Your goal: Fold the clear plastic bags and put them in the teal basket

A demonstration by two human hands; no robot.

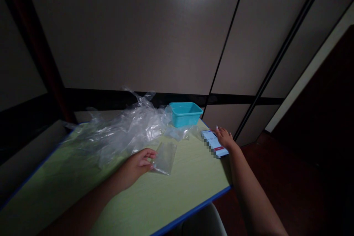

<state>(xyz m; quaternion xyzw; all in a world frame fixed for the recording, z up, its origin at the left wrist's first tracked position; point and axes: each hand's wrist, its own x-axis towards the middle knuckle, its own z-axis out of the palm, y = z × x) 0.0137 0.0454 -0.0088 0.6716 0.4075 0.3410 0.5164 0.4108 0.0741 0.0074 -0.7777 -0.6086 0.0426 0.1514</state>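
Note:
My left hand (pixel 142 161) is at a small clear plastic bag (pixel 167 158) that lies flat on the table. Thumb and fingers are apart, with the tips at the bag's left edge; they do not pinch it. My right hand (pixel 224 136) reaches over a phone (pixel 213 142) near the table's right edge. Its fingers stretch out over the upper part of the lit screen, and I cannot tell whether they touch the glass. A large loose heap of clear plastic bags (pixel 129 127) spreads across the far left of the table.
A turquoise plastic basket (pixel 186 120) stands at the table's far edge, with more crumpled clear plastic (pixel 179 132) before it. The pale green table (pixel 155 202) has a blue edge. Cabinet panels (pixel 138 37) rise right behind it, and a pale chair (pixel 206 223) is below the front edge.

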